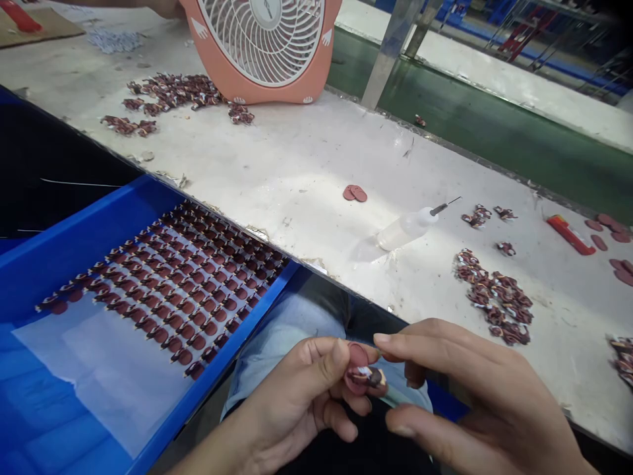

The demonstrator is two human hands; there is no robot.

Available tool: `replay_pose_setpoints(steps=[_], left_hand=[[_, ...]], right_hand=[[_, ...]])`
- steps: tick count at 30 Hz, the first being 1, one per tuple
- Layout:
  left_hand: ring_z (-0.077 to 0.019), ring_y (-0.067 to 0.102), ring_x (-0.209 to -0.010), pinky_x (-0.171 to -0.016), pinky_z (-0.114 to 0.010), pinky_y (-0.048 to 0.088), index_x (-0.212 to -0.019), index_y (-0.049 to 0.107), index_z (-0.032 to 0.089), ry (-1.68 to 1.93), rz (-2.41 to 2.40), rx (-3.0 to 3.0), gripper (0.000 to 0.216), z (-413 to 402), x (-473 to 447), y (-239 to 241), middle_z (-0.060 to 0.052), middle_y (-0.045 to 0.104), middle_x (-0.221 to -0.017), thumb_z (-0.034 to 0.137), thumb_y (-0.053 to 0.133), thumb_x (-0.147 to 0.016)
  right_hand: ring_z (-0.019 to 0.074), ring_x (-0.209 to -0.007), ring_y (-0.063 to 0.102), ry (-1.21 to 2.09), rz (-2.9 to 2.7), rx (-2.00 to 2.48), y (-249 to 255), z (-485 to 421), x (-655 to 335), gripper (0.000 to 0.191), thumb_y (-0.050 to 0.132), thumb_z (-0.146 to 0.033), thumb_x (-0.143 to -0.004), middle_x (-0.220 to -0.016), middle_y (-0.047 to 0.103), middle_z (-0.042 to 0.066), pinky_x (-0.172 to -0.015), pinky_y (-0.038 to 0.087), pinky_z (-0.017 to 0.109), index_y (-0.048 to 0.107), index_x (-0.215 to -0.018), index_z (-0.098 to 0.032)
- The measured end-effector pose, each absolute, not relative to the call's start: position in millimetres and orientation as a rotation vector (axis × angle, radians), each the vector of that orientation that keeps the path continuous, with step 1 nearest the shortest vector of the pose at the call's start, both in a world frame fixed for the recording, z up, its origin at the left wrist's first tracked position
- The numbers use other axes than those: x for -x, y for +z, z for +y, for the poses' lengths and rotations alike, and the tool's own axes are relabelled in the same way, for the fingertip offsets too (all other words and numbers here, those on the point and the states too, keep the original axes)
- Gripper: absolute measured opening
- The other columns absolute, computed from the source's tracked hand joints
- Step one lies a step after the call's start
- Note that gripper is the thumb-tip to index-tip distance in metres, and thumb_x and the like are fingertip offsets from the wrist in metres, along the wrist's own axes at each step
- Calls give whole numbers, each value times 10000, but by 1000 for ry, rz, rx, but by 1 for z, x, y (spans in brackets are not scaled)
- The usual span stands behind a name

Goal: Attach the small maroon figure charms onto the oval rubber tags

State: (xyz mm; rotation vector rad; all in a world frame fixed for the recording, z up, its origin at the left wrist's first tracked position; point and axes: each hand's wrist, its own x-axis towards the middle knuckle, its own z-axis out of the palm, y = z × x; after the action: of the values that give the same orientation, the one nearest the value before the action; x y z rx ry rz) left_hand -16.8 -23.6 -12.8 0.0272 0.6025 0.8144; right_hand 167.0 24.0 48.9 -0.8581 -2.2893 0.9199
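Note:
My left hand (pixel 311 382) pinches a small brown figurine (pixel 364 376) with white and yellow details and a reddish-brown oval disc, between thumb and fingers, above my lap. Just to its right, my right hand (pixel 459 389) has thumb and fingers apart, the fingertips close to the figurine; I cannot tell whether they touch it. On the table ahead lie a few loose reddish-brown oval discs (pixel 355 192). A translucent squeeze bottle (pixel 405 229) with a thin needle tip rests on its side nearby. To the right sits a pile of similar small brown figures (pixel 494 297).
At lower left, a blue tray (pixel 30 270) holds rows of figurines on discs over white paper (pixel 113 369). An orange fan (pixel 316 76) stands at the back beside more brown pieces (pixel 178 90). A red tool (pixel 570 235) lies at right. Another person's arm (pixel 163 6) shows at upper left.

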Motion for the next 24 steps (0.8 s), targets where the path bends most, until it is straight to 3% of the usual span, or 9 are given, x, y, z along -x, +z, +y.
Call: replay_pose_setpoints(steps=[4, 8, 14, 18, 21, 24], left_hand=[[-56, 649, -553, -447, -114, 550, -830, 774, 174, 817, 547, 32, 239, -26, 20, -19, -39, 744, -738, 404, 712, -805], [-65, 641, -539, -432, -127, 554, -774, 763, 153, 849, 587, 31, 262, -28, 21, -22, -25, 716, -685, 411, 718, -796], [-62, 611, -539, -435, -133, 554, -744, 749, 143, 868, 606, 6, 277, -27, 24, -20, -38, 686, -704, 414, 719, -793], [-70, 594, -579, -438, -129, 546, -847, 746, 126, 854, 609, -64, 375, -25, 27, -20, -68, 682, -768, 493, 687, -797], [-113, 625, -658, -442, -152, 549, -1012, 718, 123, 853, 677, -120, 543, -25, 28, -24, -105, 686, -863, 611, 596, -808], [-109, 576, -615, -441, -166, 522, -955, 691, 189, 1096, 952, -181, 424, -27, 30, -26, -25, 642, -762, 556, 711, -743]], right_hand=[[80, -700, 619, 992, -2233, 905, 43, 24, -163, 246, 619, -168, -922, -861, 661, 7, -626, 531, 154, 621, -1168, -192], [101, -663, 610, 1104, -2191, 914, 37, 21, -159, 283, 619, -157, -922, -811, 660, -10, -584, 523, 202, 611, -1192, -241], [93, -629, 595, 1121, -2194, 885, 34, 19, -150, 220, 591, -132, -921, -789, 654, -6, -553, 502, 192, 622, -1127, -205], [84, -581, 581, 1113, -2176, 884, 33, 22, -145, 183, 595, -131, -911, -702, 621, -28, -511, 480, 168, 644, -1063, -219], [79, -564, 587, 940, -2173, 879, 27, 21, -140, 164, 585, -119, -902, -689, 628, -26, -492, 479, 153, 637, -1036, -199], [94, -587, 604, 519, -2208, 918, 14, 17, -132, 171, 617, -85, -879, -733, 644, 13, -519, 503, 179, 644, -1037, -143]])
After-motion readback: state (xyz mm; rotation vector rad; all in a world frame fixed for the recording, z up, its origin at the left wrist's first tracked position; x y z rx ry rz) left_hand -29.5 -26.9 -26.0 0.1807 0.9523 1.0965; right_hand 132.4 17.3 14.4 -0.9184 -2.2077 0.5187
